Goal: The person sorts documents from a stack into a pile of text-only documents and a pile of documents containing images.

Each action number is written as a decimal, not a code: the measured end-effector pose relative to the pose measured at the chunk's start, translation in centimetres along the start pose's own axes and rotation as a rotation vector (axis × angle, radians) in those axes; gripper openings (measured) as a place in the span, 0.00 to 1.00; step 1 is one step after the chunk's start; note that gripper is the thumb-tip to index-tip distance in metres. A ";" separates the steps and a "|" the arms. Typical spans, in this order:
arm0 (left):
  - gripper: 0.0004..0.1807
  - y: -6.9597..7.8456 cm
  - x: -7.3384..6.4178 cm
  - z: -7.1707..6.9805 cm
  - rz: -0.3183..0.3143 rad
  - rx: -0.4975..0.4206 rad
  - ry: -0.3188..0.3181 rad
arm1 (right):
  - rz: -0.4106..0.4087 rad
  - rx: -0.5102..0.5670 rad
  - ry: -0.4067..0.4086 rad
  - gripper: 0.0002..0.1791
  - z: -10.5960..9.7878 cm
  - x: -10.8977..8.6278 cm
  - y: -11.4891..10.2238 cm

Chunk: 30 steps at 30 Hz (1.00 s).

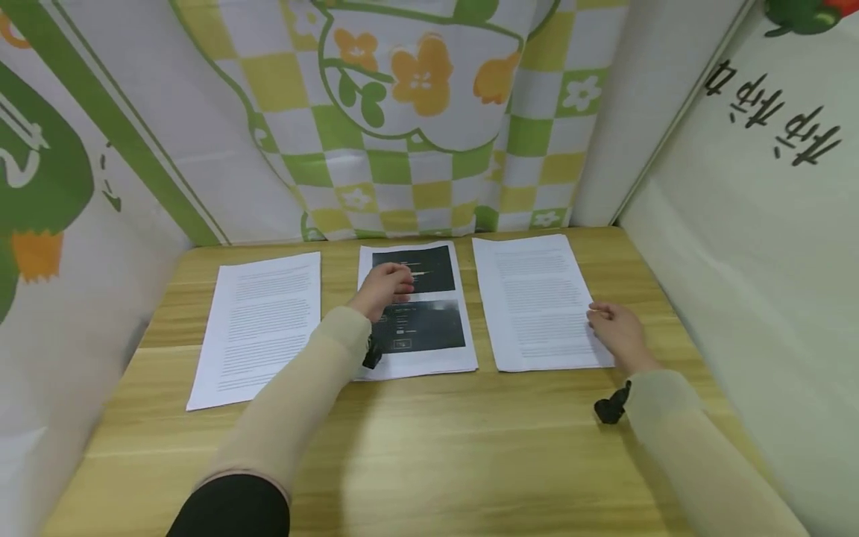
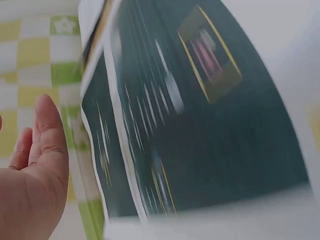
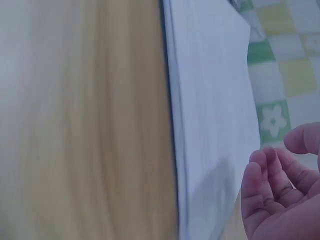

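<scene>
Over the middle papers [image 1: 429, 362], which bear two dark printed panels, hangs my left hand [image 1: 384, 291], its fingers slightly bent. The left wrist view shows this hand beside the dark-printed sheet [image 2: 210, 145], with nothing in its grasp. At the right edge of the right-hand papers [image 1: 537, 298], covered in lines of text, is my right hand [image 1: 619, 335]. Its fingers are loosely curled in the right wrist view, thumb apart from them, close to the edge of the white stack [image 3: 210, 110]. No sheet shows between them.
A third set of text-printed papers [image 1: 268, 321] lies at the left, partly overlapped by my left forearm in the head view. All three lie on a wooden table [image 1: 429, 455]. A checked, flower-patterned cloth [image 1: 416, 171] hangs behind it, and white printed sheeting [image 1: 751, 246] flanks the right side.
</scene>
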<state>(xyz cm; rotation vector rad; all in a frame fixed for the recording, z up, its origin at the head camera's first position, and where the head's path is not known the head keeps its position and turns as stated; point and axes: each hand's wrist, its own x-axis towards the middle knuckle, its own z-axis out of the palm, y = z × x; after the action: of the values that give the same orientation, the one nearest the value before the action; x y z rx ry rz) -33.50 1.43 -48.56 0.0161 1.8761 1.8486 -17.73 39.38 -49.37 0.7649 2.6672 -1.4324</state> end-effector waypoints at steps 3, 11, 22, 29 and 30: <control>0.22 -0.2 -0.9 -1.9 0.010 0.004 0.041 | -0.035 0.005 -0.059 0.25 1.2 -0.1 -1.7; 0.22 -0.7 -2.5 -5.6 -0.002 -0.005 0.119 | -0.123 0.054 -0.232 0.24 5.4 0.0 -5.5; 0.25 -1.1 -6.3 -11.7 -0.011 0.002 0.151 | -0.204 0.112 -0.396 0.22 11.9 -1.8 -10.3; 0.27 -0.7 -8.4 -14.9 0.000 0.034 0.210 | -0.231 0.091 -0.478 0.21 15.9 -3.2 -13.7; 0.27 -0.6 -8.8 -15.5 -0.004 0.036 0.227 | -0.237 0.102 -0.495 0.21 16.6 -3.4 -14.2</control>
<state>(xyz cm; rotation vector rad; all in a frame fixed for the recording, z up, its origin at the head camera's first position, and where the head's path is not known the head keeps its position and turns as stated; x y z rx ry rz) -31.10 -16.14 -46.94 -0.1923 2.0592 1.8800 -24.24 18.44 -47.11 0.0687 2.3662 -1.5636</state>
